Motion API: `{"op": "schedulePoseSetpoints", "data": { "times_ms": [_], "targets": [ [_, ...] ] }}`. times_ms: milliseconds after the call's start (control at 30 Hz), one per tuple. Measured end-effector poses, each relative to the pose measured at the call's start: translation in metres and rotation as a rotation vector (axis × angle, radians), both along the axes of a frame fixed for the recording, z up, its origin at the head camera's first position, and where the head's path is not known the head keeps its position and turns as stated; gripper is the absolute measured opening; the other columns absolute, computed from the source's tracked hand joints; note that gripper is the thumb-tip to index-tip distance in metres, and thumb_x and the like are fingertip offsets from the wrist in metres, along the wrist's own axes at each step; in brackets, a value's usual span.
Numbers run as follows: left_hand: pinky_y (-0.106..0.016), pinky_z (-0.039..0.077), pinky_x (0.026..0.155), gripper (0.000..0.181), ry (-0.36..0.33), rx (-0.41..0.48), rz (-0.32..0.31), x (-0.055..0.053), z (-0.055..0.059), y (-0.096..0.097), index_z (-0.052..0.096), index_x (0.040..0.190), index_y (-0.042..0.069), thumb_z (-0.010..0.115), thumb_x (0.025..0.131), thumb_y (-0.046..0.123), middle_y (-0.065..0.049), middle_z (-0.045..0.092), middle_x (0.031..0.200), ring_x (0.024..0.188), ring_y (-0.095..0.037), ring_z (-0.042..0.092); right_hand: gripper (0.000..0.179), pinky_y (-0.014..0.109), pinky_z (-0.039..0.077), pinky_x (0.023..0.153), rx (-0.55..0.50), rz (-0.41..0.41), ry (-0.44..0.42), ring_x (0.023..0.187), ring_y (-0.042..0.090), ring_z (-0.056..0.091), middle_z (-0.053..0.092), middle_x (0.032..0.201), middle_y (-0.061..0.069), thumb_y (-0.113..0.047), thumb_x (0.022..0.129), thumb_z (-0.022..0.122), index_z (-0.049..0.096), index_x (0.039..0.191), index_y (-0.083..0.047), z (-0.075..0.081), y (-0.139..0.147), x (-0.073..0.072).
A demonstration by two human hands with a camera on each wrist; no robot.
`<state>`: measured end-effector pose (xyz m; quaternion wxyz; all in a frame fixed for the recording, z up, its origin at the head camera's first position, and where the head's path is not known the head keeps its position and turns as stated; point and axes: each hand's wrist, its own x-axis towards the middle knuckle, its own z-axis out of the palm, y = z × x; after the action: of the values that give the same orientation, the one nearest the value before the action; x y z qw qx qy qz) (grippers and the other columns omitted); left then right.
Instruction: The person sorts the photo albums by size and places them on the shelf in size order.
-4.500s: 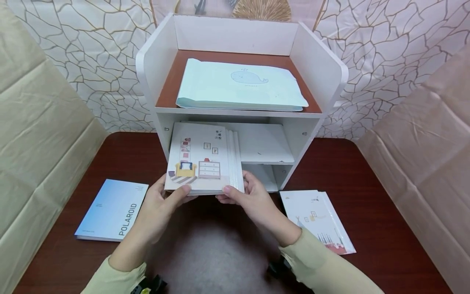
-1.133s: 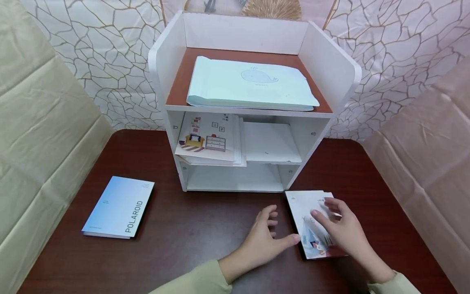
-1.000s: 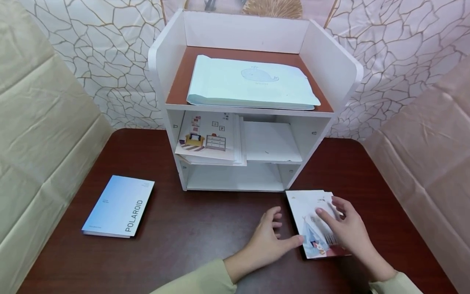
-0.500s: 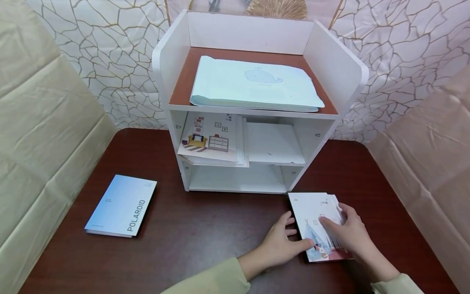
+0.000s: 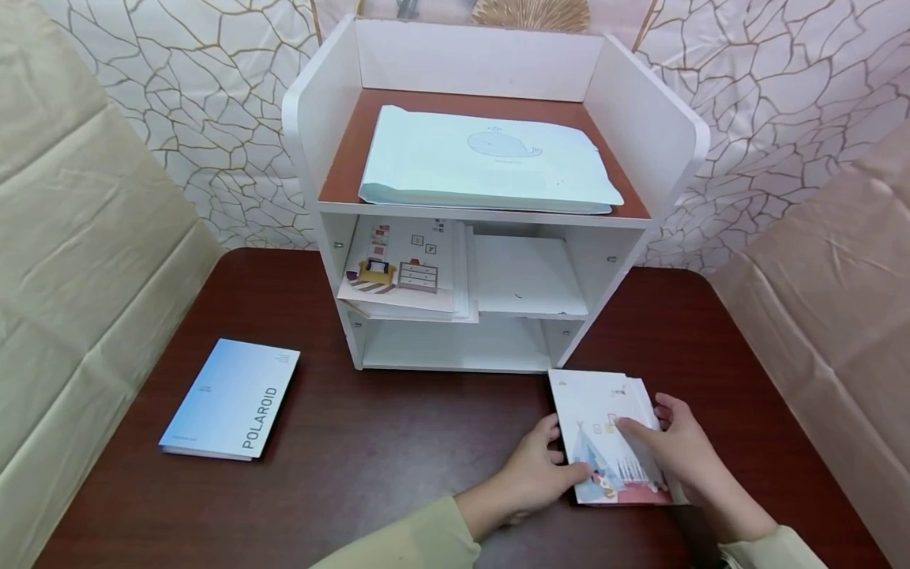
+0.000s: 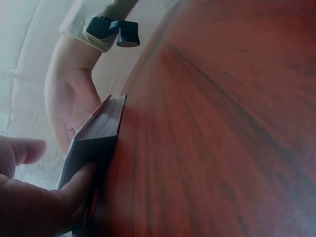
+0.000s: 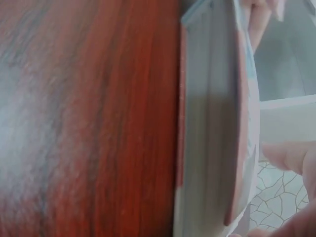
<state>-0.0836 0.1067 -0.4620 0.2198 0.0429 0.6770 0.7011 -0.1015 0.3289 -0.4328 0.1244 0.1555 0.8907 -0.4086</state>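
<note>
1. Both hands have closed in on the stack of illustrated notebooks (image 5: 604, 431) since a second ago; earlier still, they were sliding a different stack into the shelf unit (image 5: 490, 197), which now sits there alone.
2. Left hand (image 5: 536, 474): grip pinches the stack's left edge, thumb on the cover near the lower corner, fingers curled along the side. Left wrist view shows the thumb (image 6: 74, 195) pressed on the stack's corner (image 6: 94, 143).
3. Right hand (image 5: 675, 450): grip holds the right edge, fingers laid over the cover, thumb side hidden beneath.
4. Stack lies on the bench (image 5: 398, 442), front right, just in front of the shelf unit's lower right corner. Right wrist view shows several covers edge-on (image 7: 212, 148), slightly fanned; whether lifted off the bench I cannot tell.
5. Middle shelf holds the other notebooks (image 5: 405, 273) with a furniture drawing, pushed to the left side.
6. Top shelf carries a pale blue whale envelope (image 5: 490, 162), lying flat.
7. Blue POLAROID book (image 5: 231, 399) lies on the bench at left, well apart from both hands.
8. Pale yellow-green sleeves (image 5: 405, 541) cover both forearms.
</note>
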Motion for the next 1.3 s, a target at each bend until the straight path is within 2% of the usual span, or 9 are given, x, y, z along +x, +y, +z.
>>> {"op": "schedulePoseSetpoints", "data": {
  "times_ms": [267,400,533,600,667,900,1033,1167,1300],
  "targets": [
    [-0.032,0.053,0.079,0.07,-0.018,-0.038,0.037,0.001,0.0,-0.004,0.042,0.141,0.001,0.074,0.078,0.001,-0.014,0.051,0.132,0.101,-0.021,0.057,0.104,0.052,0.036,0.102,-0.074,-0.061,-0.055,0.121,0.04,0.037,0.029,0.139,0.033,-0.05,0.088,0.066,0.01,0.147,0.014,0.003,-0.003,-0.001],
    [-0.031,0.052,0.077,0.07,-0.001,-0.043,0.048,0.002,0.001,-0.008,0.043,0.139,0.0,0.074,0.077,0.0,-0.015,0.052,0.13,0.097,-0.02,0.058,0.105,0.051,0.039,0.1,-0.06,-0.073,-0.087,0.119,0.039,0.04,0.03,0.139,0.033,-0.056,0.087,0.063,0.013,0.146,0.015,0.005,-0.003,-0.001],
    [-0.03,0.052,0.075,0.07,0.016,-0.049,0.03,0.003,0.005,-0.016,0.043,0.139,0.0,0.075,0.077,0.003,-0.016,0.051,0.131,0.095,-0.019,0.058,0.104,0.038,0.05,0.086,-0.038,-0.064,-0.083,0.107,0.032,0.052,0.04,0.133,0.03,-0.062,0.085,0.062,0.022,0.145,0.014,0.006,-0.004,0.0],
    [-0.029,0.052,0.074,0.07,0.028,-0.055,0.013,0.003,0.009,-0.02,0.043,0.14,0.001,0.075,0.078,0.005,-0.015,0.051,0.131,0.095,-0.018,0.057,0.101,0.032,0.053,0.075,-0.043,-0.058,-0.063,0.096,0.026,0.058,0.045,0.128,0.028,-0.062,0.085,0.062,0.025,0.144,0.013,0.005,-0.005,0.0],
    [-0.028,0.052,0.072,0.069,0.039,-0.055,-0.009,0.004,0.013,-0.024,0.043,0.14,0.003,0.075,0.079,0.006,-0.011,0.052,0.13,0.093,-0.016,0.058,0.097,0.031,0.054,0.068,-0.082,-0.05,-0.039,0.087,0.023,0.062,0.048,0.123,0.027,-0.058,0.086,0.064,0.025,0.143,0.011,0.004,-0.007,0.001],
    [-0.027,0.055,0.061,0.065,0.042,0.06,-0.071,0.007,0.021,-0.036,0.04,0.138,0.009,0.071,0.082,0.001,-0.004,0.06,0.1,0.073,-0.013,0.066,0.087,0.037,0.057,0.065,-0.252,-0.027,0.042,0.08,0.025,0.067,0.057,0.115,0.025,-0.044,0.09,0.066,0.015,0.141,0.006,0.003,-0.02,0.004],
    [-0.026,0.054,0.063,0.065,0.087,0.034,-0.074,0.005,0.023,-0.046,0.039,0.14,0.01,0.071,0.084,0.005,-0.004,0.059,0.104,0.074,-0.011,0.065,0.084,0.038,0.058,0.066,-0.307,-0.018,0.093,0.082,0.027,0.068,0.059,0.116,0.024,-0.042,0.09,0.067,0.016,0.141,0.0,0.008,-0.028,0.004],
    [-0.025,0.054,0.065,0.068,0.131,0.008,-0.071,0.004,0.026,-0.054,0.035,0.144,0.011,0.07,0.085,0.008,-0.004,0.057,0.112,0.081,-0.009,0.064,0.078,0.039,0.058,0.066,-0.326,0.001,0.163,0.082,0.027,0.069,0.06,0.118,0.023,-0.04,0.089,0.068,0.024,0.141,-0.002,0.015,-0.036,0.004],
    [-0.026,0.055,0.065,0.073,0.171,0.033,-0.076,0.004,0.032,-0.062,0.029,0.148,0.013,0.067,0.086,0.008,-0.007,0.054,0.116,0.086,-0.011,0.064,0.068,0.04,0.057,0.064,-0.36,0.011,0.237,0.08,0.025,0.069,0.063,0.114,0.018,-0.034,0.091,0.068,0.03,0.138,-0.002,0.023,-0.044,0.005]
  ]
}}
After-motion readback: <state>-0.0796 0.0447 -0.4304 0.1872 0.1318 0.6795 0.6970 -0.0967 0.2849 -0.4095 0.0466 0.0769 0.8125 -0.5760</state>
